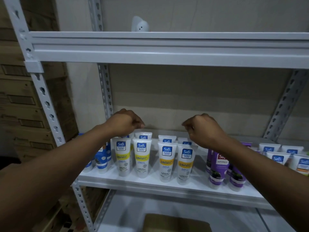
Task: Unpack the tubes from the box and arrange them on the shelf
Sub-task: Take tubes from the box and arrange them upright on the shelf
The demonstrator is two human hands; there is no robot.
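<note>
White Safi tubes stand cap-down on the white shelf [150,181]: two with yellow bands [142,158], two with orange bands [167,162], and more in a row behind them. My left hand [125,122] hovers just above the back-row tube [143,136] behind the yellow pair, fingers curled with the tips together, nothing visible in them. Over the back-row tube [184,141] behind the orange pair, my right hand [202,128] is curled the same way and holds nothing visible. A brown cardboard box [175,222] sits on the shelf below.
Blue tubes [102,158] stand at the shelf's left end, purple tubes [219,169] right of centre, more white tubes [277,158] at far right. The upper shelf beam [167,49] runs overhead. Perforated uprights [46,104] frame the bay. Stacked cartons [20,101] stand at left.
</note>
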